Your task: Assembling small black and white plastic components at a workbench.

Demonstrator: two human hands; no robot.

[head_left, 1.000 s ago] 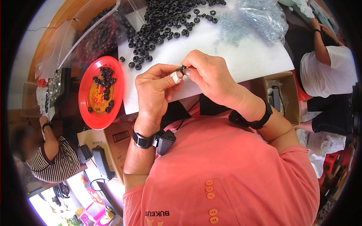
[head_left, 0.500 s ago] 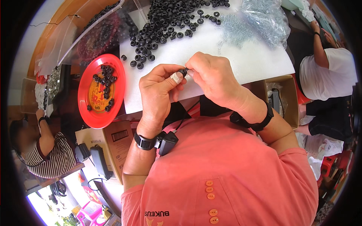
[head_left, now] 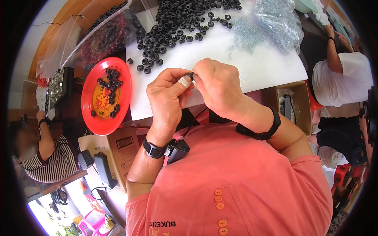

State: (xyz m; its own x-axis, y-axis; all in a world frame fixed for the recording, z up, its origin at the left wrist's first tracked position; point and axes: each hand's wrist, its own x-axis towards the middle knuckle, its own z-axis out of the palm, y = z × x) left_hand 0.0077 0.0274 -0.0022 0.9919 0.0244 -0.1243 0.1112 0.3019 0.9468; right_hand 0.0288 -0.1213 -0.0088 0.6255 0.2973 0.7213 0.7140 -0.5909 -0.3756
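Observation:
My left hand [head_left: 165,96] pinches a small black ring-shaped part [head_left: 190,75] between thumb and forefinger, with white tape wrapped round the thumb. From the other side my right hand [head_left: 220,84] is closed at the same part, its fingertips pressed together. What those fingertips hold, if anything, is too small and hidden to name. Many like black parts [head_left: 173,27] lie in a heap on the white foam sheet [head_left: 212,51] beyond my hands. To the left, a red oval plate [head_left: 125,88] bears several more of them.
Tiny clear pieces [head_left: 250,33] are spread at the far right beside a clear plastic bag [head_left: 279,23]. A cardboard box [head_left: 303,102] stands right of the sheet, another carton [head_left: 122,151] below the plate. People sit at left [head_left: 53,161] and right [head_left: 338,78].
Both hands stay together at the black part. My right hand has shifted slightly left and turned a little, covering more of the part. Heap and plate look unchanged.

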